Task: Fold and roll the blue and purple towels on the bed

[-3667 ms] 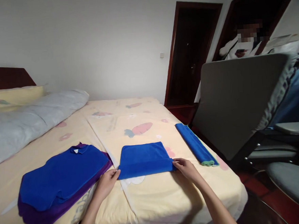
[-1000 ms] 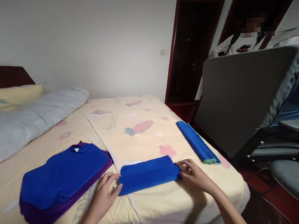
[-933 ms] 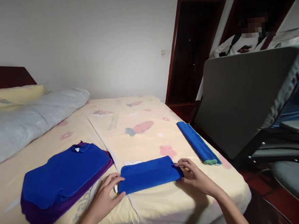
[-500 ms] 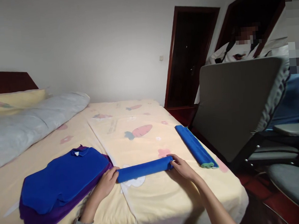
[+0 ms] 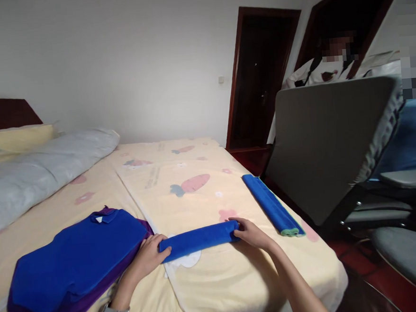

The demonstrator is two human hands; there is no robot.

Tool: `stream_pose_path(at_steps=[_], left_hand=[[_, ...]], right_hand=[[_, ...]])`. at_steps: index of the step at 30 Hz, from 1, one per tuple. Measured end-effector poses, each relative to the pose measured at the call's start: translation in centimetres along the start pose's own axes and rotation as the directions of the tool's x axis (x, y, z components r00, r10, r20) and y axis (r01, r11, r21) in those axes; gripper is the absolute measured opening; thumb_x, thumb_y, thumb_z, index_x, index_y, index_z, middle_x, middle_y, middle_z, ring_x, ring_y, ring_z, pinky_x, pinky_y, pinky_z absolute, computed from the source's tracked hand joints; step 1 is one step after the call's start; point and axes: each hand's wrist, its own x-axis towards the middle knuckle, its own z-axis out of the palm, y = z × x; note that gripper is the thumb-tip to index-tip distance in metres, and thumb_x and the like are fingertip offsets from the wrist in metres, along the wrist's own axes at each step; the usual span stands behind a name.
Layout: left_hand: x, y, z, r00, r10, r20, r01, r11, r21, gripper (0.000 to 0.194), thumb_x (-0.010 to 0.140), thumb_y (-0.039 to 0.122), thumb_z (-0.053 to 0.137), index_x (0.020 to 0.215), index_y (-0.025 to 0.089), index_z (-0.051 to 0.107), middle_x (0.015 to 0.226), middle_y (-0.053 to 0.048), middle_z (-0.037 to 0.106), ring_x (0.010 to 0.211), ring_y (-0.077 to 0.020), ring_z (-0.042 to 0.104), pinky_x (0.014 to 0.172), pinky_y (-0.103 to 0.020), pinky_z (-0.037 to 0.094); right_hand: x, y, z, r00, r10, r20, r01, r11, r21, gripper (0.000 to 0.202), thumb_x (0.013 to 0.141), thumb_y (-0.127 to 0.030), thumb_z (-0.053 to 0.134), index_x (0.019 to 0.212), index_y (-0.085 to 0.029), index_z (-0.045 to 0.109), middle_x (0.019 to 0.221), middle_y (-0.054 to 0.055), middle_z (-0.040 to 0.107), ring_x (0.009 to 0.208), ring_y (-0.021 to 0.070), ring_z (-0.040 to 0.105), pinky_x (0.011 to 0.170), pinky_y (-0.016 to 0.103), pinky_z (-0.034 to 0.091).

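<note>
A long, flat folded blue cloth (image 5: 199, 240) lies crosswise near the front of the bed. My left hand (image 5: 151, 255) grips its left end, thumb on top. At the right end, my right hand (image 5: 251, 233) pinches the cloth between thumb and fingers. To the left, a blue garment with a collar (image 5: 76, 255) lies on a purple one (image 5: 79, 307). A second folded blue cloth with green edging (image 5: 270, 204) rests by the bed's right edge.
The bed (image 5: 183, 205) has a yellow patterned sheet. A grey rolled quilt (image 5: 48, 172) and a yellow pillow (image 5: 21, 138) are at the left. Beyond the right edge stand a grey upright panel (image 5: 331, 142), a grey chair seat (image 5: 410, 256) and a person in white (image 5: 330, 71).
My left thumb has come over the top of the cloth's left end, and the cloth looks wider and flatter there. The view has shifted slightly, moving the garments left and down.
</note>
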Motion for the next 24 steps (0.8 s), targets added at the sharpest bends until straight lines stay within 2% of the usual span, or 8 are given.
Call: stream_pose_path(at_steps=[6,9,13,16,18,20,22,24], left_hand=[[-1.1,0.8,-0.3,0.997,0.068,0.019,-0.069,0.998,0.009,0.025,0.074,0.031,0.062,0.098,0.025,0.065,0.1,-0.003,0.07,0.096,-0.0241,0.062,0.085,-0.031,0.045],[-1.7,1.2,-0.8,0.994,0.108,0.021,-0.107,0.993,-0.042,0.041,0.074,0.024,0.062,0.114,0.026,0.065,0.108,-0.005,0.071,0.099,-0.0242,0.063,0.083,-0.03,0.048],[-2.8,1.2,-1.1,0.974,0.225,0.002,-0.224,0.971,0.077,0.04,0.077,0.018,0.06,0.114,0.028,0.069,0.113,-0.006,0.072,0.104,-0.025,0.064,0.093,-0.034,0.048],[-3.8,1.4,-0.9,0.931,0.358,-0.072,-0.337,0.918,0.208,0.034,0.078,0.015,0.06,0.107,0.028,0.071,0.109,-0.005,0.074,0.106,-0.025,0.064,0.097,-0.036,0.048],[-4.5,2.2,-0.6,0.874,0.458,-0.16,-0.394,0.863,0.316,0.035,0.078,0.012,0.059,0.107,0.027,0.071,0.106,-0.005,0.074,0.103,-0.0241,0.066,0.093,-0.037,0.051],[-5.1,3.3,-0.1,0.776,0.588,-0.229,-0.455,0.772,0.443,0.034,0.078,0.01,0.058,0.106,0.026,0.07,0.101,-0.004,0.074,0.098,-0.0232,0.068,0.088,-0.037,0.055],[-6.1,4.1,0.8,0.626,0.737,-0.255,-0.519,0.638,0.569,0.029,0.08,0.014,0.06,0.106,0.024,0.07,0.094,-0.005,0.075,0.09,-0.023,0.07,0.083,-0.038,0.057],[-7.8,4.1,2.2,0.447,0.864,-0.232,-0.585,0.479,0.655,0.027,0.083,0.022,0.062,0.109,0.024,0.071,0.086,-0.005,0.076,0.082,-0.0226,0.071,0.079,-0.038,0.06]], right_hand=[[-1.6,-1.0,-0.7,0.992,-0.122,-0.008,0.121,0.99,-0.075,0.039,0.064,-0.012,0.054,0.1,-0.016,0.068,0.105,0.006,0.067,0.082,0.0195,0.063,0.073,0.03,0.05],[-2.5,-1.6,-0.9,0.988,-0.157,0.005,0.157,0.983,-0.096,0.038,0.064,-0.008,0.052,0.097,-0.019,0.066,0.099,0.004,0.068,0.075,0.0175,0.062,0.067,0.027,0.048],[-3.9,-2.1,-1.5,0.963,-0.267,-0.042,0.25,0.939,-0.236,0.034,0.072,-0.01,0.055,0.101,-0.022,0.067,0.104,0.005,0.069,0.095,0.0231,0.063,0.085,0.034,0.049],[-4.9,-2.2,-2.1,0.897,-0.433,-0.09,0.392,0.873,-0.291,0.032,0.081,-0.011,0.054,0.108,-0.023,0.065,0.115,0.008,0.067,0.111,0.0252,0.06,0.096,0.039,0.048],[-5.5,-2.2,-2.6,0.83,-0.543,-0.129,0.469,0.804,-0.365,0.031,0.086,-0.012,0.052,0.113,-0.024,0.063,0.119,0.009,0.066,0.113,0.0258,0.06,0.096,0.042,0.049],[-6.2,-2.3,-3.1,0.742,-0.645,-0.183,0.511,0.721,-0.467,0.03,0.09,-0.013,0.052,0.116,-0.024,0.062,0.121,0.01,0.066,0.114,0.0264,0.061,0.095,0.044,0.05],[-7.0,-2.6,-3.6,0.643,-0.726,-0.243,0.517,0.646,-0.563,0.032,0.091,-0.012,0.052,0.118,-0.024,0.061,0.122,0.01,0.067,0.114,0.0265,0.061,0.094,0.045,0.051],[-8.1,-3.2,-4.1,0.54,-0.784,-0.306,0.507,0.593,-0.626,0.034,0.09,-0.009,0.053,0.119,-0.024,0.061,0.122,0.011,0.067,0.115,0.0267,0.062,0.094,0.046,0.052]])
